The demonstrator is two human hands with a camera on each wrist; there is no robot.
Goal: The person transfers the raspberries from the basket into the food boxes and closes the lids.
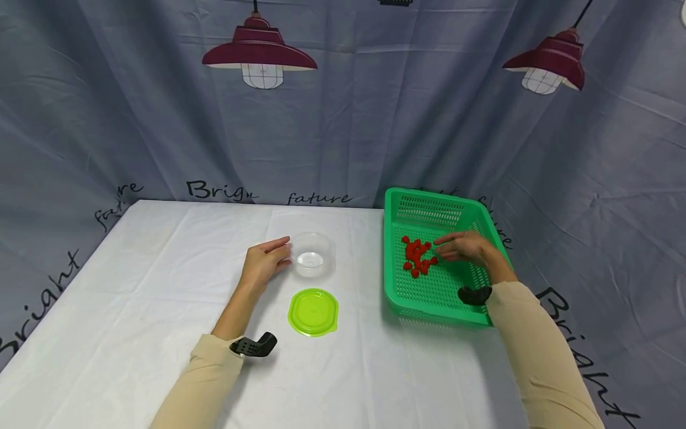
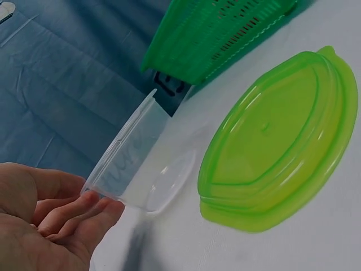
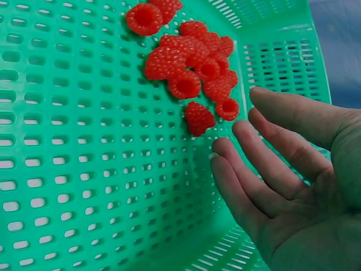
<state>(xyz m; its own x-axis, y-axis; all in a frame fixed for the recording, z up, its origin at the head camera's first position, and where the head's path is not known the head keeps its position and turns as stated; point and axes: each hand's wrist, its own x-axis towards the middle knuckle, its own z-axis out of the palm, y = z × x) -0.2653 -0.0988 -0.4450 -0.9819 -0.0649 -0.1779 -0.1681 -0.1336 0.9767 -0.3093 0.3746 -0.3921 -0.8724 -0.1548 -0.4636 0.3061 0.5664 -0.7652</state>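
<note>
A clear round plastic container (image 1: 312, 256) stands on the white table. At its left side is my left hand (image 1: 264, 262), its fingertips right at the rim, as the left wrist view also shows the container (image 2: 141, 158) beside the fingers. A bright green lid (image 1: 313, 312) lies flat in front of the container. To the right, my right hand (image 1: 463, 246) reaches into a green basket (image 1: 393, 286). Its fingers are spread and nothing is between them. Several raspberries (image 3: 169, 62) lie in a cluster on the basket floor, just beyond those fingertips (image 3: 223, 148).
The basket's raised, perforated walls surround the raspberries and my right hand. A grey-blue curtain (image 1: 343, 131) with printed lamps and lettering hangs behind the table (image 1: 161, 256) and along its sides. A black wrist camera (image 1: 254, 345) is strapped on my left forearm.
</note>
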